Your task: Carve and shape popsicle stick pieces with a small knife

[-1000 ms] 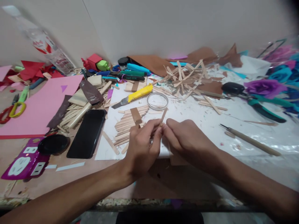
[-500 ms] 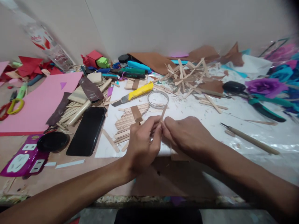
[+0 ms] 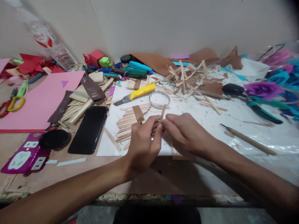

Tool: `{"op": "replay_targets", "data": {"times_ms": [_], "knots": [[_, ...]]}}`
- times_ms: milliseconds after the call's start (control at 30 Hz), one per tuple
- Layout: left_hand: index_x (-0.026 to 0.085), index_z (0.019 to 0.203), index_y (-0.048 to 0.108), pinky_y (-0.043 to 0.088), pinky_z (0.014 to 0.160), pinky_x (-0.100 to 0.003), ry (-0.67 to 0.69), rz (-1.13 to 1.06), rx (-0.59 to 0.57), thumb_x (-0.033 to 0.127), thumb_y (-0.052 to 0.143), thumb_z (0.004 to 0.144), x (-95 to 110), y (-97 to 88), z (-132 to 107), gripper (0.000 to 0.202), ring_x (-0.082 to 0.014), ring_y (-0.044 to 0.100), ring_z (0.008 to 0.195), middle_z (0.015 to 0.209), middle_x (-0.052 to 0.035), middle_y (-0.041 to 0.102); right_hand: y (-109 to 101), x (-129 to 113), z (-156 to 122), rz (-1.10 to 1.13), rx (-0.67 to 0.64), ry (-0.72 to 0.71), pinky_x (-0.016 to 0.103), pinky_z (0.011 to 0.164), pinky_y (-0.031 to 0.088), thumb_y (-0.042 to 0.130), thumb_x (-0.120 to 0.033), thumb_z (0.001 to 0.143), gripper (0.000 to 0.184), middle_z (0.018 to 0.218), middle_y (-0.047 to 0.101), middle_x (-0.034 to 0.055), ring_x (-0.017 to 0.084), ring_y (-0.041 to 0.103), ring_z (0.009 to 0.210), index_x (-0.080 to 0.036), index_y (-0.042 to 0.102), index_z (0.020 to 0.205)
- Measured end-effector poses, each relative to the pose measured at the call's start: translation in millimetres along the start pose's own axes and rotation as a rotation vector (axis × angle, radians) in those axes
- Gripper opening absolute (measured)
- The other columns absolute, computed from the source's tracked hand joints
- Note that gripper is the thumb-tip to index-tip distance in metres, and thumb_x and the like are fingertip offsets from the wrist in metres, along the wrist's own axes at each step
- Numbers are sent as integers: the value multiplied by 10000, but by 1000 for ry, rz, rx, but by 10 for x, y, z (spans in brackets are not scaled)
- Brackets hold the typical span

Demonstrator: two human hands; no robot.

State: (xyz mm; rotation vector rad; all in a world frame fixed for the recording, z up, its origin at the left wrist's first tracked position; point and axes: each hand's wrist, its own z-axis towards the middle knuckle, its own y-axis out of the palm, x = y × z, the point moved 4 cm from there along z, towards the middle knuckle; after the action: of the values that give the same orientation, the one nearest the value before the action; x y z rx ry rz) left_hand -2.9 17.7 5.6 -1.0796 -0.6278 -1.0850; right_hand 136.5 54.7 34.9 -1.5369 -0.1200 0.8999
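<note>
Both my hands meet over the front of a white sheet (image 3: pixel 205 121) on the table. My left hand (image 3: pixel 143 142) is closed with thumb and fingers pinched on a thin wooden stick (image 3: pixel 163 112) that juts up and away. My right hand (image 3: pixel 187 132) is closed too, its fingertips pinching the same stick from the right. Just behind my left hand lies a flat panel of wooden sticks (image 3: pixel 130 119) glued side by side with a brown cross strip.
A yellow utility knife (image 3: pixel 136 94), a clear tape ring (image 3: pixel 159 99) and a heap of loose sticks (image 3: pixel 187 77) lie behind. A black phone (image 3: pixel 88 129), purple power strip (image 3: pixel 24 157), pink paper (image 3: pixel 39 102), green pliers (image 3: pixel 261 109) and an awl (image 3: pixel 249 140) surround.
The view has shifted slightly; my hands stay together on the stick, having crept a little up and away across the sheet.
</note>
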Motion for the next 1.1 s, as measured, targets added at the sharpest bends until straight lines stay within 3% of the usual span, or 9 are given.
{"op": "replay_targets", "data": {"times_ms": [133,267,367,467,567,700,933,1100], "knots": [[190,1174,693,621,818,-257,-32,-125,9,193,626,1002,-22,-4,20,185,-173,781,918,1068,-61,808,-45,-7,-21,233,48,53,260,589,324,403,-301,1044,357,617,546,-11,130,482,567,-208,477,707],[178,1145,740,641,885,-248,-156,-360,16,253,663,1002,-71,-21,87,179,-161,788,952,1102,-65,811,-132,24,-76,156,102,8,256,573,300,435,-357,1084,357,634,547,-25,120,455,545,-209,490,764],[172,1071,787,644,957,-291,-243,-470,8,266,754,942,-92,-44,128,163,-185,792,995,1076,-71,822,-165,76,-122,86,109,-49,255,585,310,428,-373,1103,308,698,624,-4,135,521,576,-205,551,877],[162,976,807,675,912,-339,-360,-574,-30,275,852,851,-122,-49,138,174,-211,805,934,978,-78,833,-140,143,-157,15,58,-90,253,607,339,403,-382,1112,270,796,695,29,165,606,656,-206,581,1009],[162,920,818,698,843,-345,-490,-722,-47,254,904,786,-150,-38,125,184,-212,804,895,956,-76,828,-96,175,-175,-42,10,-173,253,591,321,390,-358,1110,252,797,692,30,164,599,650,-209,567,1010],[159,777,816,695,725,-284,-472,-829,-44,155,910,750,-122,-57,141,98,-154,762,790,924,-39,768,-83,175,-171,37,37,-193,249,568,304,390,-379,1115,288,730,643,0,135,553,605,-212,559,952],[177,755,825,616,695,-160,-394,-715,-151,144,881,792,-98,-141,167,76,-94,715,747,813,-25,749,-116,107,-162,356,-41,-10,223,552,361,423,-435,1106,396,679,587,-26,112,504,601,-204,580,826],[165,802,829,672,712,-225,-547,-820,-234,180,885,800,-162,-78,121,58,-167,797,765,855,-75,820,-146,140,-169,274,-111,-38,229,544,321,447,-405,1101,354,662,553,-37,104,450,579,-211,583,837]]}}
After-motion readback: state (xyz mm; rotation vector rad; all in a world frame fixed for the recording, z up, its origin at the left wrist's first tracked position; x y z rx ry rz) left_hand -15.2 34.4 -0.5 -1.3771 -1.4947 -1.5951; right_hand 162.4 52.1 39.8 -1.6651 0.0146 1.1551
